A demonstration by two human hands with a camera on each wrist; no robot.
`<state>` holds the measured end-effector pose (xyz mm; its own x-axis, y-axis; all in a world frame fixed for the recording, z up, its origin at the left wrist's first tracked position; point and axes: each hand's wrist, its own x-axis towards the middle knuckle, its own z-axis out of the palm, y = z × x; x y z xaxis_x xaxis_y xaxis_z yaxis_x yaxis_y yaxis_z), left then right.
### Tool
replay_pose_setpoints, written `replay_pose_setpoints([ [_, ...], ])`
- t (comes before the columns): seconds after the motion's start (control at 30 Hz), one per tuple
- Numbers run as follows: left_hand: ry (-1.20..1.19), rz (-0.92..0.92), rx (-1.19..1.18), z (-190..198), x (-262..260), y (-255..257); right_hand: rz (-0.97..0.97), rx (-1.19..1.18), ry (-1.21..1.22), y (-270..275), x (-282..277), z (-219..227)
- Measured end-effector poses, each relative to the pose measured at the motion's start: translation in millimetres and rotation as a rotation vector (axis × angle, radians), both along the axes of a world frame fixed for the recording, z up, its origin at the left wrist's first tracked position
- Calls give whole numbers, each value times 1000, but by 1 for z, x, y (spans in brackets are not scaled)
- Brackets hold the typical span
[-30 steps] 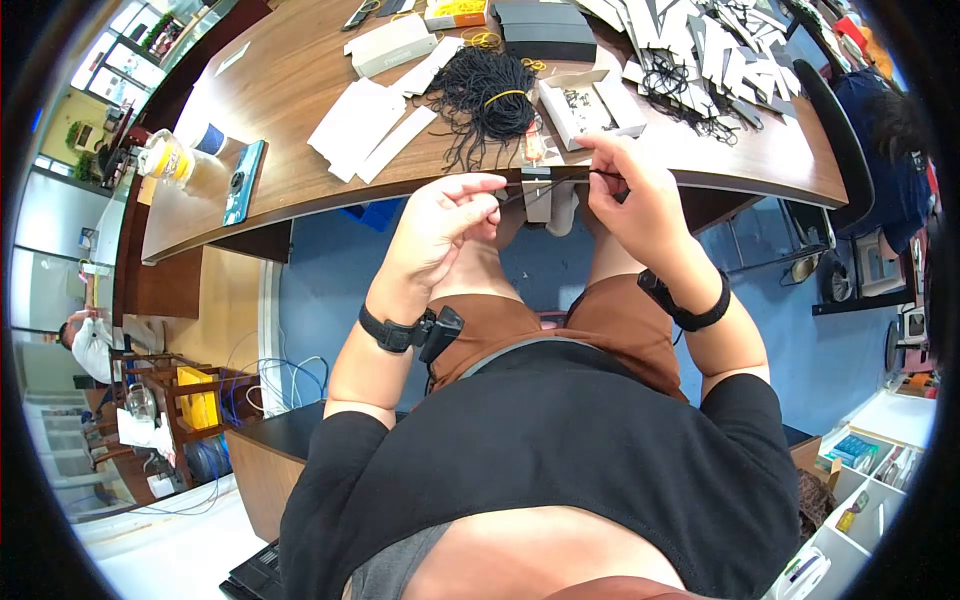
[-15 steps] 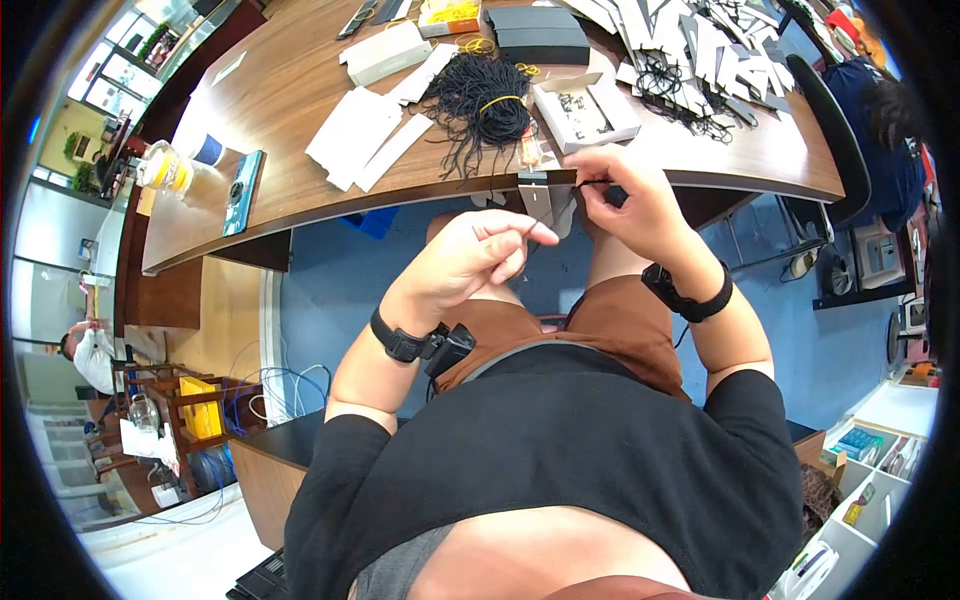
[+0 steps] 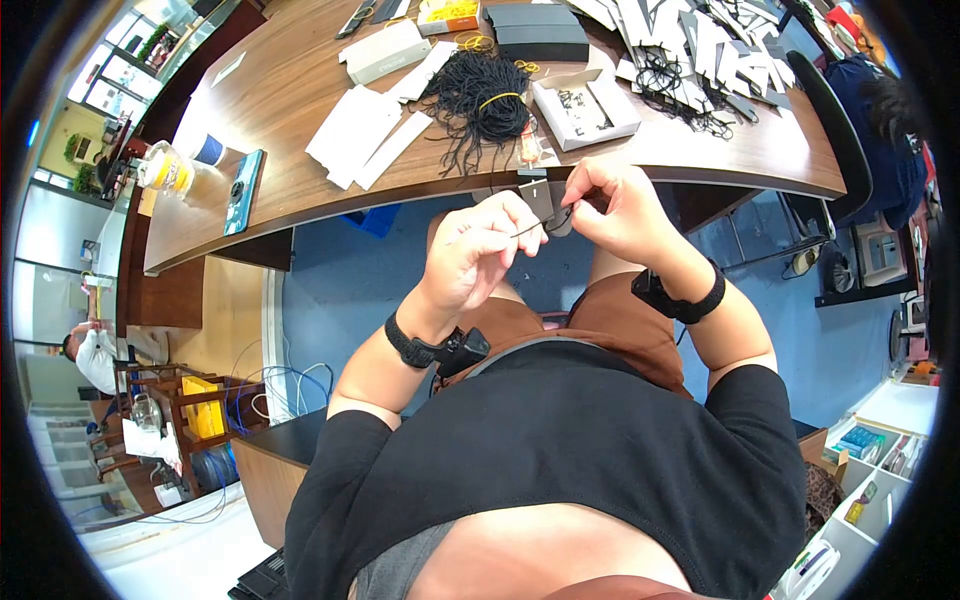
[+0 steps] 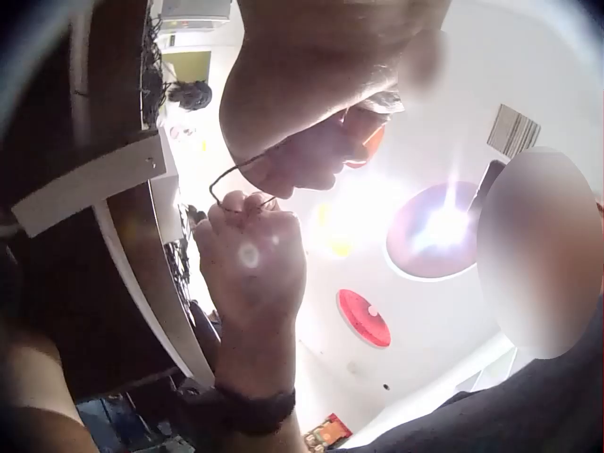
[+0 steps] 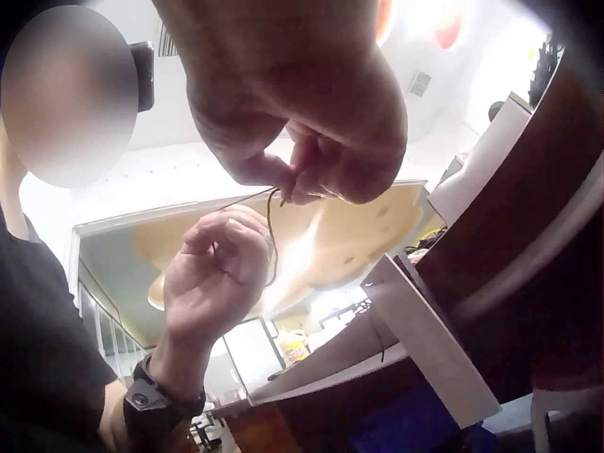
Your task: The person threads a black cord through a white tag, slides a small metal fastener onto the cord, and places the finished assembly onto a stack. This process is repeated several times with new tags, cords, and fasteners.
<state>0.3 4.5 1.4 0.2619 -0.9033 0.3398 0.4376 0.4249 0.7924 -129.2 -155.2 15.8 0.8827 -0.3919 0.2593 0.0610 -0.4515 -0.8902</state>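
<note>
A thin dark cord [image 5: 273, 247] runs between the two hands, just off the table's front edge. The left hand [image 3: 474, 252] pinches one part of it with curled fingers. Close by on the right, the right hand [image 3: 622, 212] pinches the cord between thumb and fingertips. In the right wrist view the cord bends in a loop below the right fingers. A grey-white card [image 3: 536, 198] hangs at the table edge behind the hands; whether the cord joins it is unclear. On the table lie a bundle of black cords [image 3: 498, 105] and an open white box [image 3: 586, 110] with small dark pieces.
White cards [image 3: 352, 135] lie left of the bundle, with a closed white box [image 3: 388, 52] behind them. A heap of tags [image 3: 710, 60] with black cords covers the right of the table [image 3: 290, 120]. A phone [image 3: 243, 190] and a cup [image 3: 208, 150] stand at the left.
The left hand came over the gap toward the right hand, then drew back slightly with its fingers more curled. The right hand dipped a little and keeps its pinch. The hanging card has tilted.
</note>
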Motion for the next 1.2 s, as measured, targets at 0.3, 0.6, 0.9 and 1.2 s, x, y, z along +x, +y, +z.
replay_pose_setpoints([
  [0.3,153,-10,256,5,2,5,-80,117,-93,-11,-3,-34],
  [0.6,-375,95,512,-27,4,-6,224,349,215,5,-7,-29],
  [0.9,-419,303,592,-36,25,-11,93,1029,-69,-1,13,-56],
  [1.2,-229,352,576,-85,16,-26,-29,819,206,2,23,-96],
])
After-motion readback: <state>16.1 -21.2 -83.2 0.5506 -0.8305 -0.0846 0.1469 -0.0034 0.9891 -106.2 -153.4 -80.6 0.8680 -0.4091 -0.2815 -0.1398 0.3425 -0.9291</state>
